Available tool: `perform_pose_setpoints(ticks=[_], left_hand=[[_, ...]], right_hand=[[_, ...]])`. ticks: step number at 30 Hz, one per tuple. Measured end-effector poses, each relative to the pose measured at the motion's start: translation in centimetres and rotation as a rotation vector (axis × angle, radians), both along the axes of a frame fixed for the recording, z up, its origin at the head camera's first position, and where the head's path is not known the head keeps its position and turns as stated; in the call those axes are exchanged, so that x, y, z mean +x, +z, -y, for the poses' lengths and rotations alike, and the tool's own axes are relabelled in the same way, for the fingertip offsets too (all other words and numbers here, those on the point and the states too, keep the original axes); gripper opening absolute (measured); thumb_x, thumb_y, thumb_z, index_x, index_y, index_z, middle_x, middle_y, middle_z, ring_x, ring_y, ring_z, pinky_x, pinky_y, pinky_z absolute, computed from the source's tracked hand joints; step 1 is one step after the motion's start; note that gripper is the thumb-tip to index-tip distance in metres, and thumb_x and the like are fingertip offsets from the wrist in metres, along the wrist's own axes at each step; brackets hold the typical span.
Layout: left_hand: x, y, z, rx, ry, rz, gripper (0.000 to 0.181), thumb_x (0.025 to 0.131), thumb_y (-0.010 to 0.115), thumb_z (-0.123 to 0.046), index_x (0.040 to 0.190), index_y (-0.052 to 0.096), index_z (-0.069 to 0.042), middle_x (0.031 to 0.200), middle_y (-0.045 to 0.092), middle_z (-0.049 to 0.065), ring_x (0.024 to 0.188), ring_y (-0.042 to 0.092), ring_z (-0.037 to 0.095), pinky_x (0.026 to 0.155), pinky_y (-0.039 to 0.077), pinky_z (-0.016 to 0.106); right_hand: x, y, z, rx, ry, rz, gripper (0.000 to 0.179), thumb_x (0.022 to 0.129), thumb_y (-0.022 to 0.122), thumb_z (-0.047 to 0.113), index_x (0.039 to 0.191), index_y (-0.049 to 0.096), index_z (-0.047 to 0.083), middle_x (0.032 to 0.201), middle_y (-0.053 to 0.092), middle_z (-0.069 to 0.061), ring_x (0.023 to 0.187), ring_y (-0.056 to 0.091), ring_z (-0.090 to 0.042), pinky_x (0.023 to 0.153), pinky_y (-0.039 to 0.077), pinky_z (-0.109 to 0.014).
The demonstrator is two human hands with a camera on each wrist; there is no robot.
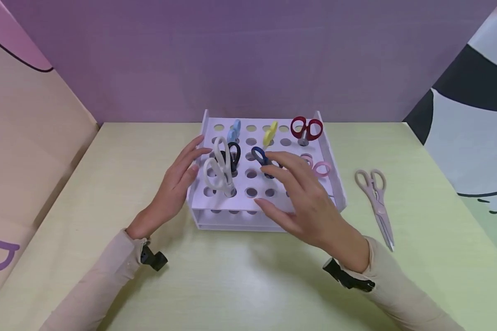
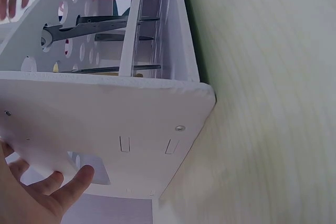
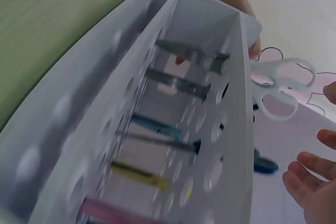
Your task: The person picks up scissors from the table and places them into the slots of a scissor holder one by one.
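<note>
A white rack (image 1: 261, 202) with rows of round holes stands on the table, holding several scissors by their blades. My left hand (image 1: 170, 188) rests against its left side panel (image 2: 131, 114), fingertips at the top edge and beside the cutout. Over the rack's front right is my right hand (image 1: 306, 197), fingers spread and bent, holding nothing. Its fingers hover close to dark blue scissors (image 1: 259, 156); the right wrist view shows a gap between fingertips and blue handle (image 3: 265, 165). White scissors (image 1: 219, 168) and black scissors (image 1: 234, 156) stand at the left, nearest my left hand.
Light blue (image 1: 234, 131) and yellow scissors (image 1: 270, 133) stand farther back, red scissors (image 1: 306, 128) at back right. Pink scissors (image 1: 322, 169) sit partly behind my right hand. Pale pink scissors (image 1: 377, 202) lie on the table right of the rack. A purple wall (image 1: 252, 59) rises behind.
</note>
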State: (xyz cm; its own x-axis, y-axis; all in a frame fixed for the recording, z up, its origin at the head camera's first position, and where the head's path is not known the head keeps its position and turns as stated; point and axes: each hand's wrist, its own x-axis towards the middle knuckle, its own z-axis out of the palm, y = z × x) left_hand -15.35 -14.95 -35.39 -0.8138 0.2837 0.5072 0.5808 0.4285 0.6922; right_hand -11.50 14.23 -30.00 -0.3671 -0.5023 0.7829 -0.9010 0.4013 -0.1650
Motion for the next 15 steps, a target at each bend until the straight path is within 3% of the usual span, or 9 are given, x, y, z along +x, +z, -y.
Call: perform_pose_setpoints(ticks=[7,12,15], left_hand=[[-0.2,0.0,0.5,-0.009,-0.013,-0.006,0.042,0.102,0.038,-0.011,0.141,0.054,-0.011,0.162,0.029,-0.001,0.149,0.024,0.019,0.118,0.023,0.053],[-0.3,0.7,1.0,-0.037,-0.042,0.038,0.04,0.101,0.045,-0.012,0.14,0.055,-0.013,0.161,0.031,-0.003,0.146,0.031,0.017,0.106,0.042,0.052],[-0.4,1.3,1.4,-0.051,-0.042,0.061,0.041,0.098,0.055,-0.013,0.139,0.056,-0.013,0.159,0.035,-0.004,0.143,0.035,0.016,0.104,0.044,0.052]], right_hand=[[0.1,0.7,-2.9,-0.033,-0.062,-0.024,0.047,0.099,0.057,0.037,0.12,0.058,-0.005,0.132,0.055,-0.024,0.122,0.051,-0.039,0.111,0.036,-0.031],[-0.7,1.5,-5.5,-0.141,-0.186,-0.025,0.052,0.099,0.056,0.043,0.116,0.061,-0.007,0.125,0.06,-0.023,0.117,0.053,-0.04,0.108,0.037,-0.025],[-1.3,2.2,-7.2,-0.232,-0.263,-0.035,0.052,0.098,0.056,0.042,0.109,0.063,-0.008,0.113,0.065,-0.024,0.107,0.058,-0.041,0.102,0.04,-0.02]])
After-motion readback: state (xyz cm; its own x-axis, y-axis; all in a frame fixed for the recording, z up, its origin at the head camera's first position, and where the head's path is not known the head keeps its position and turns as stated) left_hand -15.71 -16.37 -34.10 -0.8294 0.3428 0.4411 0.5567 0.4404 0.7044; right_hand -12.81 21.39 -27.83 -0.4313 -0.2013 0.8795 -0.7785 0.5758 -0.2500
